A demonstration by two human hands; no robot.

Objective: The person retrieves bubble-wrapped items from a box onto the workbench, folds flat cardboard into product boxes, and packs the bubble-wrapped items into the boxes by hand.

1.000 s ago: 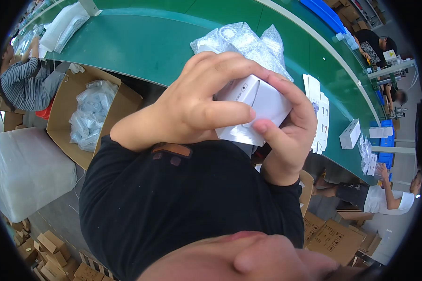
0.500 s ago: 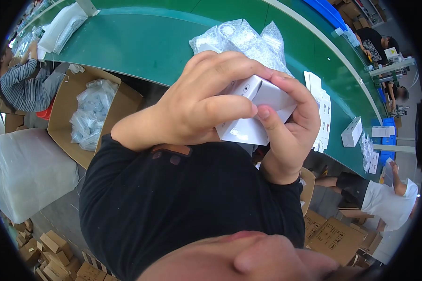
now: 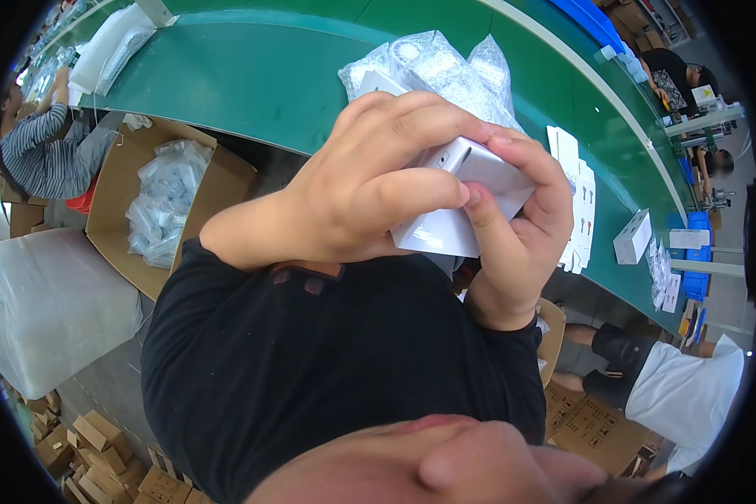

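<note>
A small white box (image 3: 445, 228) is held between both hands, close to my chest. My left hand (image 3: 378, 168) is wrapped over its left and far side, with the thumb or a finger on the near face. My right hand (image 3: 521, 223) grips the right side, its thumb pressing on the box's end beside a fold in the card. Behind the hands, clear bubble-wrap bags (image 3: 445, 67) lie on the green table (image 3: 252, 84). To the right lie flat white printed cartons (image 3: 581, 202).
An open cardboard box (image 3: 105, 223) of bagged items stands left, near a wrapped white bundle (image 3: 59, 302). Another white box (image 3: 632, 238) is on the table at right. Co-workers are at left, upper right and lower right. Cartons (image 3: 101, 445) pile at lower left.
The white box has tilted slightly and my right thumb has moved up to its folded end. At right, a co-worker in a white shirt has turned and moved away from the table.
</note>
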